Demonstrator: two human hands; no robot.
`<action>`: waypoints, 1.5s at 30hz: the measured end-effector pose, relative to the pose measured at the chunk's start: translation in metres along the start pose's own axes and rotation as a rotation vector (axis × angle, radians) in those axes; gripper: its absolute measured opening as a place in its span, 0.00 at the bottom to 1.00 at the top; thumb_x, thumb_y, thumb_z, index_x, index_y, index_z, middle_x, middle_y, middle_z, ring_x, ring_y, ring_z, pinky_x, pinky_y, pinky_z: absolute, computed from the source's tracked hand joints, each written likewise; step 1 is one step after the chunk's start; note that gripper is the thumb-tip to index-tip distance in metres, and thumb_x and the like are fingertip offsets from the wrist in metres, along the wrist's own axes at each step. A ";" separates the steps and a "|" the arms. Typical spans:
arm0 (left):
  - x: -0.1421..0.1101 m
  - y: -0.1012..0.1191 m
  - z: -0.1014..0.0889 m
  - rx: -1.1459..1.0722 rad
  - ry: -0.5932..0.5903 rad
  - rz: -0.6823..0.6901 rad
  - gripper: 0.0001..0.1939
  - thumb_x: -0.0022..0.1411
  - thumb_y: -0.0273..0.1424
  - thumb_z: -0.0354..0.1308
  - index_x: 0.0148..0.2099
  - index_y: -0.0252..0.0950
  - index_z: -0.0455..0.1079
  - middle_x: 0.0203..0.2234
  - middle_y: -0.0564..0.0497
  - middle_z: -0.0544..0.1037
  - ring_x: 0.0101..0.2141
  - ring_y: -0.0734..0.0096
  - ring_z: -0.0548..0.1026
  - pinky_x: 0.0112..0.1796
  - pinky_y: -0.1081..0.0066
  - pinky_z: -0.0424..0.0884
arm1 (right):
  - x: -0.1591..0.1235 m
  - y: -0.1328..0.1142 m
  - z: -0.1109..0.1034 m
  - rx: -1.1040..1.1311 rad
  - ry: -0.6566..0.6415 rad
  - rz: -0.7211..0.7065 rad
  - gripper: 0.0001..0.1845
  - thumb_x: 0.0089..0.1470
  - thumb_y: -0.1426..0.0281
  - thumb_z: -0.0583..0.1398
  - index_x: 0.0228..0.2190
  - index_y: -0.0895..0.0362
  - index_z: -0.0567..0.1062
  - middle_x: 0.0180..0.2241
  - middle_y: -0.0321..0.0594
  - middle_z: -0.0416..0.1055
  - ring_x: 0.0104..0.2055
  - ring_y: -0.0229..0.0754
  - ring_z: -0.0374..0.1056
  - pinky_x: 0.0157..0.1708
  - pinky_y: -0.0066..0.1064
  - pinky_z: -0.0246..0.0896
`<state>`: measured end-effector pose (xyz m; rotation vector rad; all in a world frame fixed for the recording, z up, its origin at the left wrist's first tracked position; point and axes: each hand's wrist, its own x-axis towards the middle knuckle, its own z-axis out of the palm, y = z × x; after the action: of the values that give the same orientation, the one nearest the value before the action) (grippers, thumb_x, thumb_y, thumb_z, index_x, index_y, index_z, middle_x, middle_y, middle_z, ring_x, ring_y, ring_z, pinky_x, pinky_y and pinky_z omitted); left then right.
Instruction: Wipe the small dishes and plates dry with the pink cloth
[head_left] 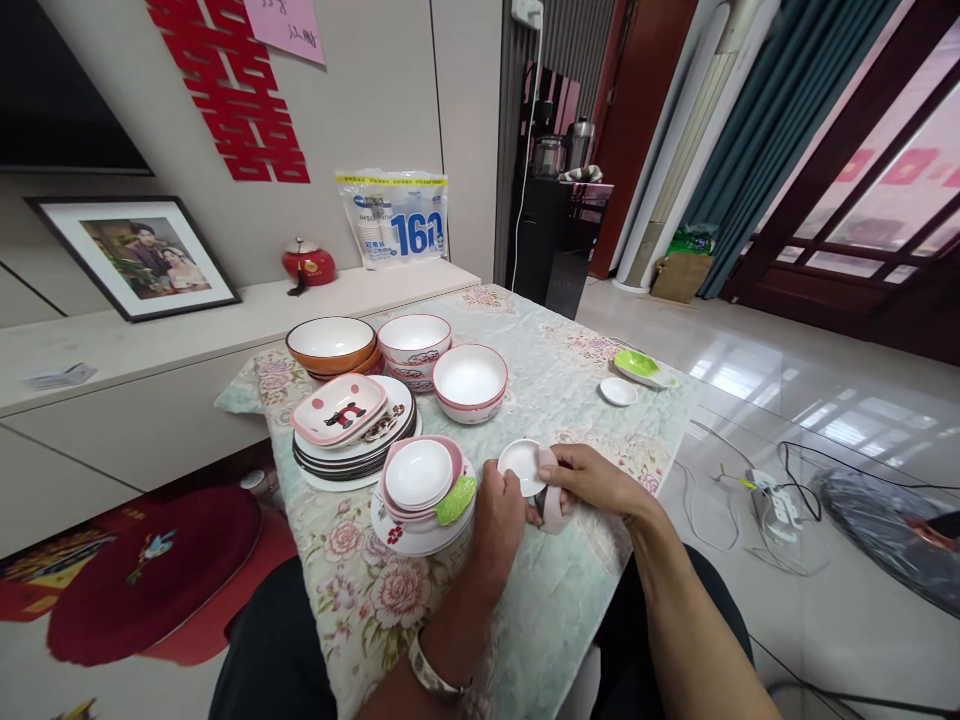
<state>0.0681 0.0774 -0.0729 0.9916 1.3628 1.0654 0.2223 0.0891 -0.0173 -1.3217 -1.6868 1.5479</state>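
Over the near part of the table, my left hand [501, 512] grips the left edge of a small white dish [519, 460]. My right hand [592, 476] is closed on a pale folded cloth [553, 510], which overlaps the dish's right rim. Just left of my hands, small white dishes [418, 474] sit in a pink dish on a flower-patterned plate [420, 543], with a green leaf-shaped dish [456, 500] leaning at their side. Farther right, another small white dish [619, 391] lies beside a green-and-white leaf-shaped dish [637, 366].
Brown-rimmed plates [352, 462] carry a pink square dish [339, 410]. Behind stand orange bowls [331, 345], stacked patterned bowls [415, 340] and red-rimmed bowls [470, 382]. A floral tablecloth [547, 590] covers the table. Cables and a power strip [776, 508] lie on the floor to the right.
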 end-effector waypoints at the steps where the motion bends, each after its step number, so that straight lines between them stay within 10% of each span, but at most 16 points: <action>1: -0.001 0.002 -0.001 -0.048 -0.015 -0.005 0.04 0.62 0.32 0.46 0.40 0.40 0.57 0.15 0.61 0.65 0.14 0.71 0.67 0.20 0.72 0.64 | -0.002 0.000 -0.003 0.011 -0.002 -0.008 0.17 0.53 0.55 0.62 0.26 0.56 0.70 0.20 0.33 0.71 0.21 0.36 0.66 0.23 0.26 0.62; 10: -0.011 0.017 0.004 -0.556 -0.083 -0.037 0.22 0.48 0.25 0.51 0.48 0.33 0.65 0.40 0.44 0.76 0.40 0.63 0.76 0.39 0.61 0.78 | -0.005 -0.007 0.001 -0.014 0.580 -0.226 0.16 0.52 0.59 0.64 0.41 0.54 0.75 0.24 0.33 0.68 0.22 0.35 0.59 0.21 0.27 0.54; 18: -0.013 0.019 0.004 -0.628 -0.198 -0.055 0.39 0.43 0.20 0.54 0.61 0.39 0.63 0.56 0.45 0.73 0.54 0.58 0.72 0.49 0.64 0.74 | 0.015 -0.003 0.039 -0.787 0.636 -0.249 0.07 0.59 0.70 0.57 0.33 0.58 0.75 0.32 0.44 0.73 0.35 0.44 0.67 0.36 0.33 0.58; 27: -0.012 0.023 -0.003 -0.771 -0.287 -0.092 0.37 0.58 0.33 0.59 0.68 0.35 0.55 0.55 0.39 0.74 0.51 0.60 0.75 0.46 0.65 0.74 | 0.013 0.001 0.026 -0.416 0.336 -0.464 0.11 0.61 0.72 0.57 0.33 0.54 0.80 0.32 0.40 0.75 0.37 0.41 0.69 0.39 0.31 0.63; 31: -0.010 0.018 -0.004 -0.794 -0.302 -0.057 0.39 0.58 0.37 0.63 0.68 0.35 0.56 0.54 0.37 0.75 0.53 0.54 0.74 0.51 0.58 0.72 | 0.003 -0.008 0.020 -0.607 0.234 -0.430 0.10 0.58 0.75 0.59 0.28 0.54 0.78 0.30 0.37 0.74 0.35 0.40 0.66 0.38 0.31 0.58; 37: -0.010 0.016 -0.003 -0.787 -0.328 -0.059 0.33 0.55 0.37 0.67 0.63 0.38 0.66 0.59 0.40 0.71 0.59 0.51 0.68 0.54 0.56 0.70 | 0.001 -0.010 0.027 -0.997 0.509 -0.272 0.09 0.56 0.77 0.58 0.27 0.56 0.75 0.29 0.42 0.72 0.35 0.44 0.64 0.35 0.33 0.53; 42: -0.013 0.015 -0.001 -0.809 -0.351 -0.095 0.32 0.56 0.35 0.67 0.62 0.39 0.67 0.62 0.41 0.68 0.60 0.51 0.67 0.55 0.56 0.70 | 0.014 0.001 0.036 -0.801 0.784 -0.272 0.06 0.55 0.74 0.57 0.30 0.57 0.76 0.29 0.42 0.74 0.32 0.43 0.67 0.33 0.32 0.57; 45: -0.014 0.015 -0.001 -0.824 -0.362 -0.084 0.33 0.58 0.36 0.65 0.64 0.39 0.64 0.61 0.41 0.70 0.59 0.53 0.69 0.55 0.56 0.70 | 0.018 0.003 0.038 -0.559 0.740 -0.366 0.07 0.54 0.74 0.59 0.30 0.55 0.77 0.29 0.39 0.75 0.31 0.41 0.69 0.34 0.30 0.60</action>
<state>0.0683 0.0672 -0.0550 0.4649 0.5630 1.1635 0.1835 0.0873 -0.0339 -1.4745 -1.7477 0.2963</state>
